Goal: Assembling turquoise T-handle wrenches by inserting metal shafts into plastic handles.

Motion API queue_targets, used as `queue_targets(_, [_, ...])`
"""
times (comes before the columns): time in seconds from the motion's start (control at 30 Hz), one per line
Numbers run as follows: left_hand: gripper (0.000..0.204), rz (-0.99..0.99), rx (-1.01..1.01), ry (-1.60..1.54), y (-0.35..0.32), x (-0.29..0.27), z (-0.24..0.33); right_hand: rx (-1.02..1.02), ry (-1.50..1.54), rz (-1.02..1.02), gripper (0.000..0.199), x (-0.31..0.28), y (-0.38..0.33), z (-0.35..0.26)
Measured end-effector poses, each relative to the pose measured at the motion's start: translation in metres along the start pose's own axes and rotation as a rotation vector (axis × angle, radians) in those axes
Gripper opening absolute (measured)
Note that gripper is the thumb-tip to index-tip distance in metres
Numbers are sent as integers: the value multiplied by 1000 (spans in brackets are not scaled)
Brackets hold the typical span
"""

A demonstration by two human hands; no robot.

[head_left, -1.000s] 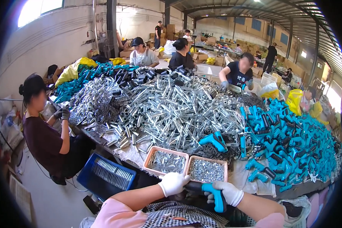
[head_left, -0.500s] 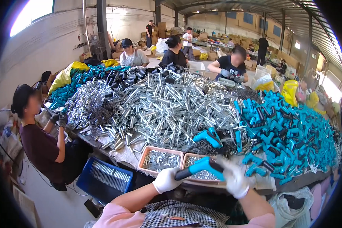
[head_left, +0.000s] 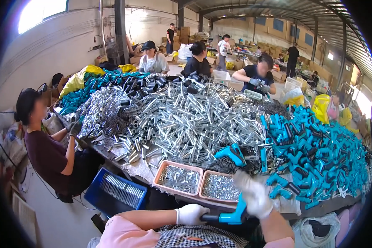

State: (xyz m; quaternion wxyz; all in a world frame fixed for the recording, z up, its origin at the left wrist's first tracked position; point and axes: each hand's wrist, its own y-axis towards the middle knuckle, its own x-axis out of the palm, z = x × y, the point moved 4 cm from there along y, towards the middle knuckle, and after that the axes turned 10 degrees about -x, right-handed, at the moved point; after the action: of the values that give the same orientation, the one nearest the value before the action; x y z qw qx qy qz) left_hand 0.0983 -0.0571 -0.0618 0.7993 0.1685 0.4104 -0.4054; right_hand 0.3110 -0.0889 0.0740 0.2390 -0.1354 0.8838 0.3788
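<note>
My left hand (head_left: 191, 214), in a white glove, is closed round the black end of a teal pistol-shaped tool housing (head_left: 231, 216), low in front of my apron. Its teal part points to the right, with one arm angling upward. My right hand (head_left: 255, 195), also white-gloved, is raised beside that arm; motion smears its fingers, and whether they grip the housing cannot be told. Just beyond are two pink trays, one with small metal pins (head_left: 179, 178) and one with small shiny metal pieces (head_left: 220, 186). Another teal housing (head_left: 231, 155) lies behind them.
A large heap of metal tubes and rods (head_left: 186, 120) covers the table's middle. Teal housings (head_left: 318, 153) pile up on the right. A blue crate (head_left: 96, 194) with metal rods stands at the lower left. A co-worker (head_left: 49, 144) sits left; others work across the table.
Both hands have come down toward my apron with the housing, uncovering the right pink tray. The housing's teal arm now angles upward. The whole view has shifted slightly.
</note>
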Motion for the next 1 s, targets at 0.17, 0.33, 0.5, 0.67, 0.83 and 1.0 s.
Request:
queue_targets(0.17, [30,367,-234,-174,8,-49,-28,87,-33,2,51,12,-11,8])
queue_targets(0.33, [32,-32,21,-81,2,0,4,293,238,102,39,-2,-7,31])
queue_targets(0.5, [37,247,-328,-231,7,-29,-39,-45,-22,-23,54,20,-3,-11])
queue_targets(0.67, [32,40,14,-53,-1,-9,10,347,274,106,39,-8,1,27])
queue_targets(0.83, [27,219,-184,-217,3,-13,-28,-242,-44,-265,47,22,3,-32])
queue_targets(1.0, [41,-21,-26,-137,0,-14,-2,349,161,120,36,-4,7,39])
